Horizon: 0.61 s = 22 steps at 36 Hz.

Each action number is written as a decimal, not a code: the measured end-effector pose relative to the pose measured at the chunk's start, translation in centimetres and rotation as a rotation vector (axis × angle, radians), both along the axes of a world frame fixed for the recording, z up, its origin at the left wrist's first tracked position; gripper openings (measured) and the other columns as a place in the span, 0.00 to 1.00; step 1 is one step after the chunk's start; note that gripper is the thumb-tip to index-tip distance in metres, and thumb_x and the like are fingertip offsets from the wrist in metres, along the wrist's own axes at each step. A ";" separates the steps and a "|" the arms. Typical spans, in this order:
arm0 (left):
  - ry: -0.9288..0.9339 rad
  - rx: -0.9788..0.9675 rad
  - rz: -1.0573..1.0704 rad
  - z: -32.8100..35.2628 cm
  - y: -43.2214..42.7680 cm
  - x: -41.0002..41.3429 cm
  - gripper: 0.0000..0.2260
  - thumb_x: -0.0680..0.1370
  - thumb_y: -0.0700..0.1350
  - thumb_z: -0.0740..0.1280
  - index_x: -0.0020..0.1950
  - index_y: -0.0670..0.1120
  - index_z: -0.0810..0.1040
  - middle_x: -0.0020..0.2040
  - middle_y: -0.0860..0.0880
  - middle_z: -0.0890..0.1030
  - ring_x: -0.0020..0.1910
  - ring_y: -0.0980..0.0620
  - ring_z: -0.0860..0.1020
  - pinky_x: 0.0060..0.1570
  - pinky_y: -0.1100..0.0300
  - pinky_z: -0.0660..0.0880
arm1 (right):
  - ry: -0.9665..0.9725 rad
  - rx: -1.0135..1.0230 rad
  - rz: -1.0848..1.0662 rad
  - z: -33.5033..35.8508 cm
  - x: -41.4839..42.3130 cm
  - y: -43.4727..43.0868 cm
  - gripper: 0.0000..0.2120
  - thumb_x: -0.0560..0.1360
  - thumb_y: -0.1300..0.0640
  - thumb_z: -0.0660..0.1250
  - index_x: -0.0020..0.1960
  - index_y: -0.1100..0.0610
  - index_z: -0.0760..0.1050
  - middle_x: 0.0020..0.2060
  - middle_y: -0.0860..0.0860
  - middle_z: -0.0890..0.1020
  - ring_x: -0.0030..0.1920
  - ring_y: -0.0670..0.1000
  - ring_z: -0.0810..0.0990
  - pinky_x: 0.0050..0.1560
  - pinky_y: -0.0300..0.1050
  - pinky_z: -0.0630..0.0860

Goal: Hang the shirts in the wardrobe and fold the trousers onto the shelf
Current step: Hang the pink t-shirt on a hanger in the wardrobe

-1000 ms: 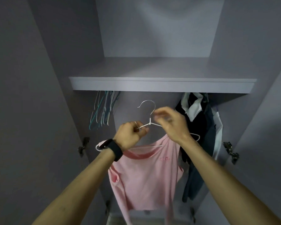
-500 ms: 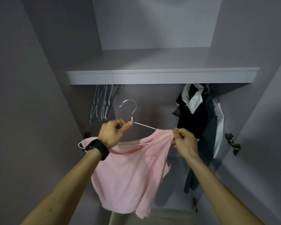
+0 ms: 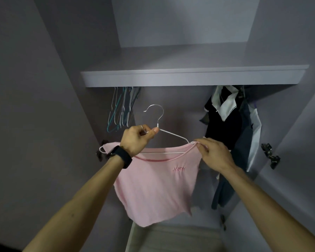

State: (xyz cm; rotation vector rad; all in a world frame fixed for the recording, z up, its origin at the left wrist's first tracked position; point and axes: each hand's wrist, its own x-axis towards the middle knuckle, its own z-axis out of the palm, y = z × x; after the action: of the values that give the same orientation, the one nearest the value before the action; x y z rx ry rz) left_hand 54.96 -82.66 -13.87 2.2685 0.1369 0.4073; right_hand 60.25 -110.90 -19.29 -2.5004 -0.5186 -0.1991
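Observation:
A pink shirt (image 3: 153, 186) hangs on a white wire hanger (image 3: 157, 117) in front of the open wardrobe. My left hand (image 3: 136, 139), with a dark watch on the wrist, grips the hanger just below its metal hook. My right hand (image 3: 213, 153) pinches the shirt's right shoulder where it lies over the hanger's right end. The hook points up, below the wardrobe shelf (image 3: 189, 78), and is free of any rail. The rail itself is hidden behind the shelf's front edge.
Several bare wire hangers (image 3: 120, 110) hang under the shelf at the left. Dark and white garments (image 3: 229, 124) hang at the right. Door hinges (image 3: 270, 155) stick out on the right wall. A pale surface (image 3: 171, 237) lies low in the wardrobe.
My right hand moved from the hanger's neck out to the shirt's right shoulder and pulled the cloth over the hanger's end. The shirt now hangs flatter, and my left hand has shifted left.

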 end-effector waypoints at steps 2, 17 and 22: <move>-0.004 0.004 0.005 -0.4 -0.1 0.5 0.17 0.76 0.62 0.70 0.37 0.51 0.81 0.37 0.53 0.84 0.41 0.55 0.82 0.47 0.61 0.77 | -0.052 -0.091 0.033 0.4 0.2 -0.8 0.13 0.82 0.53 0.63 0.64 0.47 0.81 0.57 0.48 0.82 0.57 0.54 0.81 0.52 0.48 0.78; 0.059 0.391 0.049 -3.8 -3.0 3.7 0.22 0.81 0.66 0.55 0.49 0.51 0.79 0.48 0.49 0.81 0.52 0.44 0.76 0.53 0.50 0.74 | 0.151 -0.224 0.090 0.8 0.2 -3.5 0.03 0.78 0.51 0.71 0.47 0.49 0.81 0.32 0.42 0.83 0.39 0.46 0.82 0.48 0.46 0.79; 0.141 0.608 -0.021 -4.6 -3.7 3.9 0.21 0.83 0.61 0.56 0.72 0.54 0.71 0.71 0.49 0.71 0.72 0.46 0.65 0.71 0.49 0.59 | 0.199 -0.338 0.007 1.6 -0.2 -3.4 0.04 0.78 0.50 0.69 0.50 0.49 0.80 0.42 0.44 0.85 0.50 0.50 0.82 0.52 0.42 0.74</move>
State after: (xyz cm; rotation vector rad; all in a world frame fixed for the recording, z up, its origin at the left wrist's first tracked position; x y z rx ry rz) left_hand 58.82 -86.33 -18.45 2.8963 0.0644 0.3026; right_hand 60.06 -114.26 -17.67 -2.8044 -0.5126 0.1522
